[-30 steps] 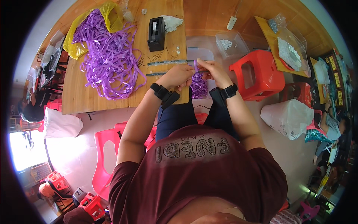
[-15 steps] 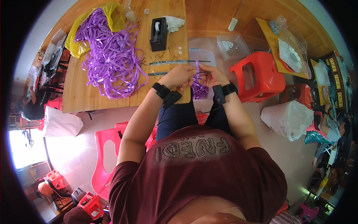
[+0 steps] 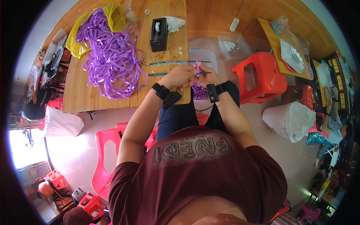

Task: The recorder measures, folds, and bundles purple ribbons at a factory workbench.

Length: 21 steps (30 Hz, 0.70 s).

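Pinching a short strip of purple ribbon (image 3: 197,69) between them, the left hand (image 3: 179,76) and right hand (image 3: 207,77) meet at the near edge of the wooden table (image 3: 80,97), fingers closed on the strip (each wrist wears a black band). Just beyond lie two long thin rods (image 3: 176,63). Farther off stand a black tape dispenser (image 3: 159,34) and a loose heap of purple ribbon (image 3: 111,56).

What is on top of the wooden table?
A purple ribbon pile on a yellow bag, a black tape dispenser, white cloth, two long strips. The hands cover its near corner.
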Available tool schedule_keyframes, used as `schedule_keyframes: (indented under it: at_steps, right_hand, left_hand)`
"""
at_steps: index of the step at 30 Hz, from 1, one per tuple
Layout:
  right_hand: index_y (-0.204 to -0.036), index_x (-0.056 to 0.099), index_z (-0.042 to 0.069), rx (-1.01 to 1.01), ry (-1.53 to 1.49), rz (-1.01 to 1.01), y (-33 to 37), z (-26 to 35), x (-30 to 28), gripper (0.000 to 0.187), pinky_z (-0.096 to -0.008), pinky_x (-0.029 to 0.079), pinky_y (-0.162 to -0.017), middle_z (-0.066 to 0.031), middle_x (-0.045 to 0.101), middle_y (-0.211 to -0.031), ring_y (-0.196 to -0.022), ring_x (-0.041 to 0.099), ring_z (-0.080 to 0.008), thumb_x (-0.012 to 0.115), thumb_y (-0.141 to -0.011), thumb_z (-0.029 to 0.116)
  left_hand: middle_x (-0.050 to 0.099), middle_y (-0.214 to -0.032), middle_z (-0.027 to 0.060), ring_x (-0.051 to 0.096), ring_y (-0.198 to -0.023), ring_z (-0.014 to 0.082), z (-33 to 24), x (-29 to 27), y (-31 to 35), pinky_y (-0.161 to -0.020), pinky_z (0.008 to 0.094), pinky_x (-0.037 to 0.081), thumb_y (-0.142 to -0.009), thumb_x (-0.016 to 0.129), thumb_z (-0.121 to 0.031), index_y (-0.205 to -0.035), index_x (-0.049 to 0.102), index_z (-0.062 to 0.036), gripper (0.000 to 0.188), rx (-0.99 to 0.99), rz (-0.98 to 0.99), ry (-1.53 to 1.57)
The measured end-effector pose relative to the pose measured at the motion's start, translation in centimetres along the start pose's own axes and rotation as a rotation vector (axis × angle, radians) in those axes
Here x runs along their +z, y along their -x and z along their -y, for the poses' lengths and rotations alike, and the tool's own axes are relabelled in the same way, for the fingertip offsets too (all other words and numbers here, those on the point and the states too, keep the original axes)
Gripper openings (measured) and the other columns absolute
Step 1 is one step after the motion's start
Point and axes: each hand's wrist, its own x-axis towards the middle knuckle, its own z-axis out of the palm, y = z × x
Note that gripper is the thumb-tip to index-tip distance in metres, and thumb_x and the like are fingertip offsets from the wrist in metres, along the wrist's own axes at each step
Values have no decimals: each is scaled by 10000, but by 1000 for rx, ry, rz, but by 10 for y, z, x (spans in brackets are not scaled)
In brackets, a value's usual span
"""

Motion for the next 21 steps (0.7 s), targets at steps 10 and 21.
schedule_keyframes:
  at_steps: [10, 21]
  right_hand:
    - [-935, 654, 102, -146, 90, -315, 54, 39, -37, 227, -378, 530, -771, -6, 606, -779, -741, 586, -156, 663, -953, 328]
    - [-1405, 469, 143, -196, 678, -841, 21, 41, -76, 549, -312, 520, -674, -55, 628, -1116, -815, 630, -190, 701, -908, 172]
  left_hand:
    - [673, -771, 73, 591, -584, 205, -87, 30, 177, -513, 316, 471, -882, 615, -75, -848, 669, -29, 79, 1459, -208, -320]
    - [746, -874, 30, 528, -571, 116, -110, 63, 250, -474, 245, 437, -838, 758, -128, -1012, 705, -201, 196, 1529, -322, -220]
